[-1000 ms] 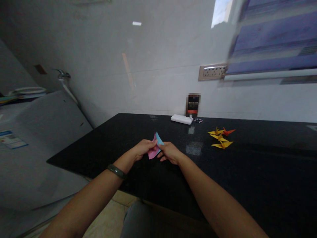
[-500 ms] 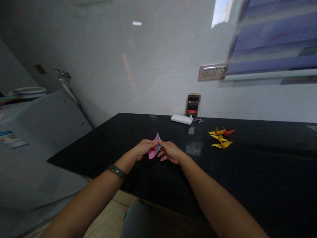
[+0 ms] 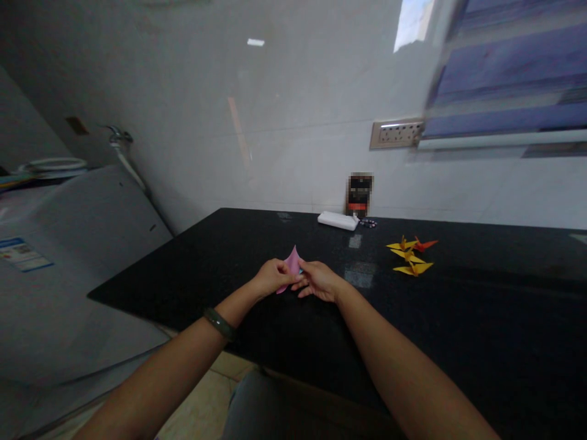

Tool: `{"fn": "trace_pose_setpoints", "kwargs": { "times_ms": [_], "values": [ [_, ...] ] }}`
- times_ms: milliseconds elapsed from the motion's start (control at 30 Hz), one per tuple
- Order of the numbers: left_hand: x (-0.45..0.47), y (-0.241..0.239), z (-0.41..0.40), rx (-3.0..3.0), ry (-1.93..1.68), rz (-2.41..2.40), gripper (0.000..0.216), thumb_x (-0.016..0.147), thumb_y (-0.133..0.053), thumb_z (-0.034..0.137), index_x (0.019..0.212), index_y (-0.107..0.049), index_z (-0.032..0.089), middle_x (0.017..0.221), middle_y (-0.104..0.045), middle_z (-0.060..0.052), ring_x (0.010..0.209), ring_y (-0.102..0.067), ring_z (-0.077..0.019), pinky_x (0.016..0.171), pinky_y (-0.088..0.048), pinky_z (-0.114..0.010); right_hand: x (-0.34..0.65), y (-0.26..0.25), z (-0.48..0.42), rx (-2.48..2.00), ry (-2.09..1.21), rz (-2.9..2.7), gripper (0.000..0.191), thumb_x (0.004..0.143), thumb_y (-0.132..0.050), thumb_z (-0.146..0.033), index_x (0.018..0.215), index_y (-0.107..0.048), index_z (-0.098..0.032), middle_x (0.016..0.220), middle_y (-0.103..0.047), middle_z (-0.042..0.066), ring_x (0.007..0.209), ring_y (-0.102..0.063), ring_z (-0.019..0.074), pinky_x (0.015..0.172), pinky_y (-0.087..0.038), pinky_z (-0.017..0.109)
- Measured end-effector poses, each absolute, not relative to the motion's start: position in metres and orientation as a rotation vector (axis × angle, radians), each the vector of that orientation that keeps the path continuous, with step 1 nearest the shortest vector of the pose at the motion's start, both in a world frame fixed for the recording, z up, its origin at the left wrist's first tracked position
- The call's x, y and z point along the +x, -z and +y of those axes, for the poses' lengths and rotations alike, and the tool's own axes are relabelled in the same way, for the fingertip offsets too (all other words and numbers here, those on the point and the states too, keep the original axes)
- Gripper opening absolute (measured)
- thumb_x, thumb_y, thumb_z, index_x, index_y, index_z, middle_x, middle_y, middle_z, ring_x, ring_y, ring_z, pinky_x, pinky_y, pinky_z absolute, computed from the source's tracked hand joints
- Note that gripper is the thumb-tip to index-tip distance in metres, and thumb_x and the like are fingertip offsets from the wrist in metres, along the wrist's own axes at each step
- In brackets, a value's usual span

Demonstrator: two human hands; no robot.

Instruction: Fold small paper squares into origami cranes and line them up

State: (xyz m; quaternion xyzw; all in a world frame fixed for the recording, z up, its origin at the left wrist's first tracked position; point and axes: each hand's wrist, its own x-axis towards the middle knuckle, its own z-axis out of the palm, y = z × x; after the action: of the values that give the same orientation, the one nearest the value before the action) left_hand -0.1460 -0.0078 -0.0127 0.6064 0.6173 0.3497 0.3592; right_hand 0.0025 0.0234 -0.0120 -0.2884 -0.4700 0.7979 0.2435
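A small folded sheet of pink origami paper (image 3: 292, 260), with a bit of blue on its right side, is held upright just above the black countertop (image 3: 192, 263). My left hand (image 3: 273, 277) pinches it from the left, its thumb lying across the front of the paper. From the right, my right hand (image 3: 320, 281) grips the paper's edge between thumb and index finger, the other fingers loosely curled below. Both hands partly cover the lower folds. A dark green bangle (image 3: 220, 324) circles my left wrist.
Several yellow paper cranes (image 3: 413, 267) and a red one (image 3: 425, 245) sit on the counter to the right. Near the wall lies a white, box-like object (image 3: 338, 220), with a blurred-out dark object (image 3: 360, 194) behind it. A grey appliance (image 3: 82, 256) stands left.
My left thumb has moved right across the paper's front, towards my right fingers. The paper has turned slightly, so less of its blue side shows.
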Motion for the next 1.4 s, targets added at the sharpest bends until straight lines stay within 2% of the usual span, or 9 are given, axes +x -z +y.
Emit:
{"fn": "trace_pose_setpoints", "kwargs": {
  "times_ms": [400,567,800,967,1400],
  "values": [
    [-0.147,0.018,-0.007,1.772,-0.960,1.739,0.042,0.056,-0.061,0.053,0.047,-0.047,0.015,0.049,-0.044,0.004,0.041,-0.040,-0.0064,0.041,-0.029,-0.021,0.001,0.015,0.026,-0.764,-2.196,-1.260,0.031,0.088,-0.035,-0.033,0.079,-0.053,-0.010,0.060,-0.059,0.004,0.049,-0.059,0.0116,0.038,-0.048,0.021],
    [-0.149,0.021,-0.006,1.835,-0.957,1.771,0.041,0.051,-0.064,0.053,0.049,-0.051,0.014,0.056,-0.048,0.003,0.047,-0.043,-0.0074,0.044,-0.032,-0.020,0.001,0.014,0.025,-0.788,-2.174,-1.283,0.033,0.089,-0.033,-0.032,0.076,-0.053,-0.009,0.051,-0.055,0.002,0.048,-0.059,0.0121,0.039,-0.048,0.020],
    [-0.151,0.023,-0.006,1.888,-0.946,1.830,0.042,0.056,-0.060,0.055,0.049,-0.049,0.015,0.059,-0.046,0.001,0.052,-0.044,-0.0092,0.048,-0.034,-0.022,0.000,0.014,0.025,-0.777,-2.198,-1.257,0.031,0.089,-0.034,-0.031,0.079,-0.053,-0.010,0.056,-0.058,0.003,0.048,-0.059,0.0119,0.038,-0.048,0.021],
    [-0.151,0.026,-0.006,2.001,-0.964,1.841,0.042,0.051,-0.063,0.056,0.053,-0.052,0.015,0.065,-0.048,0.000,0.057,-0.046,-0.0102,0.051,-0.035,-0.022,0.000,0.012,0.024,-0.791,-2.162,-1.298,0.034,0.088,-0.033,-0.033,0.076,-0.054,-0.009,0.049,-0.054,0.002,0.047,-0.058,0.0122,0.038,-0.048,0.020],
    [-0.153,0.026,-0.008,2.015,-0.985,1.828,0.038,0.059,-0.060,0.051,0.049,-0.052,0.015,0.062,-0.047,0.001,0.057,-0.046,-0.0102,0.052,-0.035,-0.022,0.000,0.011,0.023,-0.813,-2.180,-1.274,0.029,0.088,-0.034,-0.034,0.079,-0.049,-0.012,0.055,-0.056,0.001,0.048,-0.057,0.0110,0.040,-0.048,0.021]
  ]
}}
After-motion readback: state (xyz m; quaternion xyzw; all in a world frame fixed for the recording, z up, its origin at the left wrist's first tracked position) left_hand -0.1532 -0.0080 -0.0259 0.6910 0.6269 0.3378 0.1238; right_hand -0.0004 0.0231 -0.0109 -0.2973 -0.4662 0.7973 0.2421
